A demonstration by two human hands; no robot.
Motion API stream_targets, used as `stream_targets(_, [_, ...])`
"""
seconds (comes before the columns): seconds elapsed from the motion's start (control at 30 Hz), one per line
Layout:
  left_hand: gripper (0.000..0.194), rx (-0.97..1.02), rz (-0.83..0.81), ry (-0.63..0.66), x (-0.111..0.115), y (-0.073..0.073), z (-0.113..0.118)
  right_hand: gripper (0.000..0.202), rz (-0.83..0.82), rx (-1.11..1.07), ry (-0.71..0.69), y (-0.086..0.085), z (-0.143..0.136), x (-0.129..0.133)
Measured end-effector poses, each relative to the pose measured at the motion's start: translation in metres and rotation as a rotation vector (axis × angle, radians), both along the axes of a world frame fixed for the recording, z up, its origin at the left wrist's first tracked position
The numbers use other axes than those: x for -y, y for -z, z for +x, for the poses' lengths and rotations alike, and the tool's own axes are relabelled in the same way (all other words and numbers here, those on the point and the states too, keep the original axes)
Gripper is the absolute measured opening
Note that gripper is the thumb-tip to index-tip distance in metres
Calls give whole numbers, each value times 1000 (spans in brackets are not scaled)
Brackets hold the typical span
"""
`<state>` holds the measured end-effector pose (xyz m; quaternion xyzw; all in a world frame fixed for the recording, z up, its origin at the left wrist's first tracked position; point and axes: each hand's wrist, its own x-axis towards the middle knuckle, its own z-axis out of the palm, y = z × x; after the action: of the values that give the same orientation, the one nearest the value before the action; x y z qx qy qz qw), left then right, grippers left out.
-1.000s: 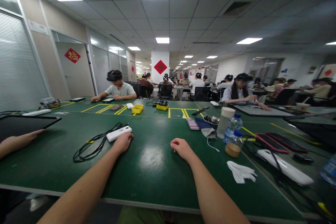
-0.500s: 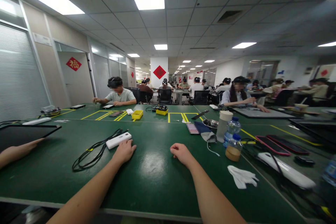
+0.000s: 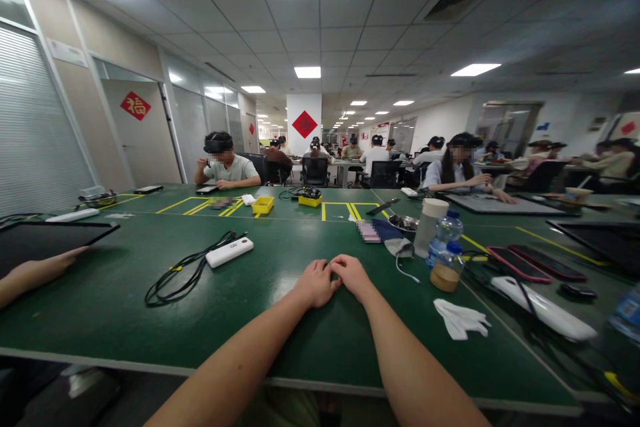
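Observation:
My left hand (image 3: 317,284) and my right hand (image 3: 351,276) meet above the green table (image 3: 150,337), fingertips touching. Both have curled, closed fingers; whatever may be between them is hidden or too small to name. Left of them lies a white power bank (image 3: 230,253), apart from my hand, with a looped black cable (image 3: 175,293) beside it. To the right are a water bottle (image 3: 447,232), a bottle of brown liquid (image 3: 447,270) and a crumpled white glove (image 3: 461,319).
A neighbour's hand (image 3: 47,273) holds a dark flat panel (image 3: 47,243) at the left. Yellow trays (image 3: 263,205), a metal bowl (image 3: 406,223) and a pale tumbler (image 3: 429,230) stand farther back. Phones (image 3: 520,263) and a white device (image 3: 545,309) lie right. People sit across the table.
My left hand has left the power bank and moved right to meet my right hand. The view has tilted slightly downward. A person across has raised a hand toward the head.

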<state>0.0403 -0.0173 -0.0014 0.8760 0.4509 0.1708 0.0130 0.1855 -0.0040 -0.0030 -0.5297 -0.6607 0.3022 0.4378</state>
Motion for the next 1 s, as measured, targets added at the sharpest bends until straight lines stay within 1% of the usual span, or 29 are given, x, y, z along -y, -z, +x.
stream_targets(0.07, [47,60,17,-16,3,1,16,16,40,60,101,-1,4,-2])
stream_targets(0.1, [44,89,17,-25,4,2,20,16,49,104,152,-1,6,-2])
stream_targets(0.17, [40,135,6,-43,4,3,22,17,45,209,233,-1,10,-3])
stream_targets(0.23, [40,158,2,-107,3,4,17,22,40,311,264,1,11,-3])
stream_targets(0.3, [37,156,9,-207,2,5,9,29,59,376,228,3,9,-2])
stream_targets(0.37, [32,135,-6,-245,0,6,2,35,74,405,146,5,7,-1])
stream_targets(0.5, [28,138,-59,-123,-1,5,-3,34,67,410,-37,4,4,1])
stream_targets(0.57, [26,171,-66,-95,-1,3,-2,34,71,385,-82,3,4,2])
stream_targets(0.67, [21,208,-87,-107,-2,2,0,38,65,358,-104,1,4,3])
stream_targets(0.8, [19,233,-81,-105,-1,1,0,34,65,391,-95,1,3,4])
stream_targets(0.9, [20,208,-46,-163,0,1,-1,27,79,422,-76,3,3,4])
stream_targets(1.0, [22,143,-53,-220,2,0,-2,21,85,455,-61,4,2,3])
